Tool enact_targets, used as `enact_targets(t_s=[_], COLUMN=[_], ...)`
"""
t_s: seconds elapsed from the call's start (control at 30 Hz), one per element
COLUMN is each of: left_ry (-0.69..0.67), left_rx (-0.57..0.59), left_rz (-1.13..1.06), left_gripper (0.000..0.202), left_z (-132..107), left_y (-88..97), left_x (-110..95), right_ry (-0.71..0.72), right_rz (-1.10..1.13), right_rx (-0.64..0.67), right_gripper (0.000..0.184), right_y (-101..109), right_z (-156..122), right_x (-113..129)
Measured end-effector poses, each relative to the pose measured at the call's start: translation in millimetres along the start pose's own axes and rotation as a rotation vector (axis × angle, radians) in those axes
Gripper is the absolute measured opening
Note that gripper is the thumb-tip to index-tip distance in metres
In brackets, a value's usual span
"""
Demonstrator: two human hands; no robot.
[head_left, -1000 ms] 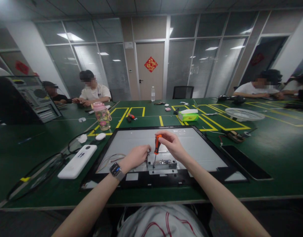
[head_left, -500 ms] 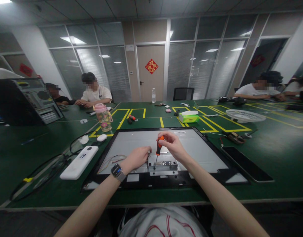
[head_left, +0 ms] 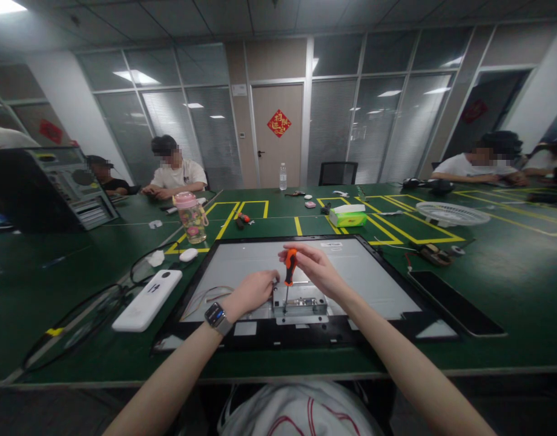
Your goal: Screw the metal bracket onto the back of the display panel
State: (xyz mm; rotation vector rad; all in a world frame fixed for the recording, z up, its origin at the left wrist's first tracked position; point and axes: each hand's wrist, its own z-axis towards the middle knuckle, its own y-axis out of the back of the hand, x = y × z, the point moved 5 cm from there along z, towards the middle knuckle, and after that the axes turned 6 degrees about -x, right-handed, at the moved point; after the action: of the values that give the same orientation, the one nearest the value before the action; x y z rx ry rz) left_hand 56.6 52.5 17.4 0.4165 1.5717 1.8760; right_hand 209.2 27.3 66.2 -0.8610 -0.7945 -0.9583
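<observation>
A flat monitor panel [head_left: 364, 272] in a black frame lies back-up on the green table [head_left: 510, 284]. A small metal board housing [head_left: 300, 304] sits near its front edge. My right hand [head_left: 315, 267] is closed on an orange-handled screwdriver [head_left: 289, 270], held upright with its tip down on the housing. My left hand [head_left: 254, 289], with a watch on the wrist, is curled against the housing's left edge; whether its fingers hold anything is hidden.
A white power bank [head_left: 148, 292], a black cable loop [head_left: 79, 315] and a pink-lidded bottle [head_left: 191, 216] lie to the left. A dark phone [head_left: 455, 303] lies to the right; a tissue box [head_left: 346, 214] and fan grille [head_left: 448, 212] sit beyond. Several people sit around the table.
The screwdriver handle has turned slightly in my right fingers and stays on the same spot. My left hand stays put. The view has shifted a little.
</observation>
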Motion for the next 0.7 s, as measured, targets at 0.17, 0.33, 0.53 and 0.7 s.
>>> enact_targets(t_s=[0.17,0.33,0.53,0.7], left_ry=[-0.002,-0.001,-0.013,0.003], left_rx=[-0.007,-0.018,-0.017,-0.016], left_rz=[-0.006,-0.009,-0.015,-0.008], left_gripper=[0.029,0.029,0.028,0.028], left_z=[-1.3,-1.0,-1.4,-1.5], left_y=[-0.5,-1.2,0.0,0.7], left_x=[0.9,1.8,0.9,0.8], right_ry=[0.031,-0.031,0.01,-0.05], right_rz=[-0.041,0.053,0.05,0.099], right_rx=[-0.06,-0.008,-0.061,-0.011], right_gripper=[0.02,0.031,0.02,0.026], right_y=[4.4,-2.0,2.4,0.0], right_z=[0.2,-1.4,-0.1,-1.0], right_x=[0.2,1.6,0.7,0.6])
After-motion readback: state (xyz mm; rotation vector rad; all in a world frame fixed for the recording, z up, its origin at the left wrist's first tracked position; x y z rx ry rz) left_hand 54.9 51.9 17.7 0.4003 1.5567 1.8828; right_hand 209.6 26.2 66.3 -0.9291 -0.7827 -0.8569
